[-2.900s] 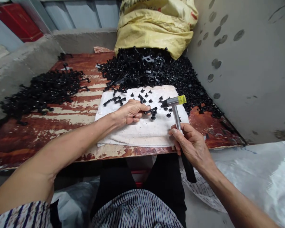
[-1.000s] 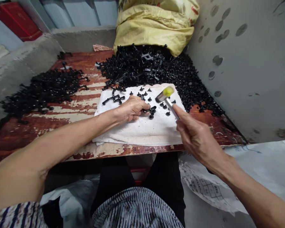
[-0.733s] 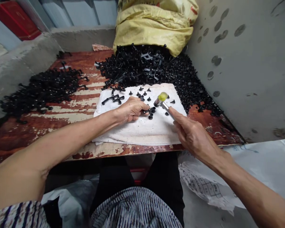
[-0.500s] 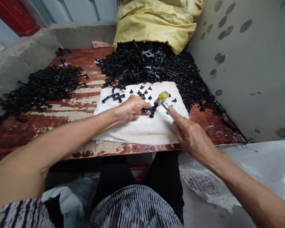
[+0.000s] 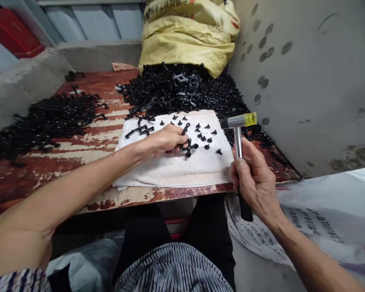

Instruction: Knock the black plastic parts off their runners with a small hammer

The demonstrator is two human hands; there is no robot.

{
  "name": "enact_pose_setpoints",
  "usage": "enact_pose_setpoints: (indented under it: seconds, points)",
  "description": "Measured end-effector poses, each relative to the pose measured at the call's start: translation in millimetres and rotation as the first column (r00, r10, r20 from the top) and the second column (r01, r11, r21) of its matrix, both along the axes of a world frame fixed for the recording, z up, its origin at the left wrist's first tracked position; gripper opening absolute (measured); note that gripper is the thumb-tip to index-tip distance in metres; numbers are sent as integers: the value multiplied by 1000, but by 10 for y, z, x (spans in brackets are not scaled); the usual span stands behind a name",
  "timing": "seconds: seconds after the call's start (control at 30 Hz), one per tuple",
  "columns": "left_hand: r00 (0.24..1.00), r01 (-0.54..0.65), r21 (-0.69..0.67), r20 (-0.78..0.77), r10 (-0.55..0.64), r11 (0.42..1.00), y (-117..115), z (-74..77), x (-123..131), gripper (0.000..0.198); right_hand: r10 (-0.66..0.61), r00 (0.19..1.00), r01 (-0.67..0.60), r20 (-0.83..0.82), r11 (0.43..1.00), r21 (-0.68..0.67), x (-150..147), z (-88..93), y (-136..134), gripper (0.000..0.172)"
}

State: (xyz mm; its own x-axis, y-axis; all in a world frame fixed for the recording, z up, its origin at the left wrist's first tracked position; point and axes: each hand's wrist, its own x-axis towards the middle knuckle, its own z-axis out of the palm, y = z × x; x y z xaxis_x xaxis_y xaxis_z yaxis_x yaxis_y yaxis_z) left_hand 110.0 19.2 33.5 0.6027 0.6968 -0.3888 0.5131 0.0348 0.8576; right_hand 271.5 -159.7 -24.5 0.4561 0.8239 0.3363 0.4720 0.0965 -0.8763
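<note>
My left hand point(image 5: 169, 140) is closed on a black jointed linkage point(image 5: 188, 148) just over the white cloth point(image 5: 170, 172). The linkage's crossed arms and round ends stick out past my thumb. In my right hand point(image 5: 257, 174) a small mallet point(image 5: 239, 138) stands upright, its metal head level, with a yellow face to the right and a dark one to the left. It is raised off the cloth's right edge. Several small black pegs point(image 5: 207, 140) lie scattered right of the linkage. Another black linkage point(image 5: 141, 129) rests on the cloth's left part.
A big heap of black parts point(image 5: 182, 89) spills from a yellow sack point(image 5: 185, 44) at the back. More black linkages point(image 5: 54, 115) are piled on the left of the worn red tabletop point(image 5: 88, 162). A grey panel point(image 5: 310, 81) bounds the right side.
My right hand has lifted the mallet away from the linkage to the right and turned it upright. The linkage in my left hand is now raised and turned. The view has shifted slightly.
</note>
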Motion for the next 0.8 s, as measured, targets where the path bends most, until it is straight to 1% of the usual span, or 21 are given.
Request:
enact_pose_setpoints:
  seconds: [0.03, 0.1, 0.17, 0.23, 0.33, 0.4, 0.53, 0.63, 0.8]
  points:
    - [997, 68, 29, 17, -69, 997, -47, -3, 13, 19, -25, 997, 24, -71, 1000, -6, 21, -34, -17, 50]
    - [987, 155, 77, 31, -158, 985, -144, -12, 53, 17, -35, 975, 28, -220, 999, -36, 72, -88, -27, 49]
    - [979, 199, 116, 17, -202, 973, -222, -16, 105, 19, -21, 948, 1, -318, 998, -65, 119, -114, -13, 51]
    - [971, 238, 154, -8, -240, 959, -264, -13, 154, 23, -16, 928, -16, -372, 997, -82, 145, -115, 13, 54]
    - [958, 287, 170, -41, -284, 943, -269, -16, 206, 27, -2, 911, -37, -411, 996, -86, 149, -93, 47, 58]
    - [955, 298, 170, -56, -292, 939, -251, -36, 224, 27, 0, 907, -40, -420, 995, -87, 141, -79, 57, 59]
    - [956, 293, 188, -44, -290, 937, -207, -115, 243, 32, 7, 906, -48, -422, 995, -87, 130, -76, 51, 58]
    - [957, 290, 150, -25, -290, 945, -184, -158, 253, 33, 4, 909, -41, -416, 996, -80, 129, -88, 45, 55]
    - [958, 287, 129, -32, -286, 949, -187, -147, 256, 33, 3, 899, -40, -437, 996, -77, 131, -91, 43, 56]
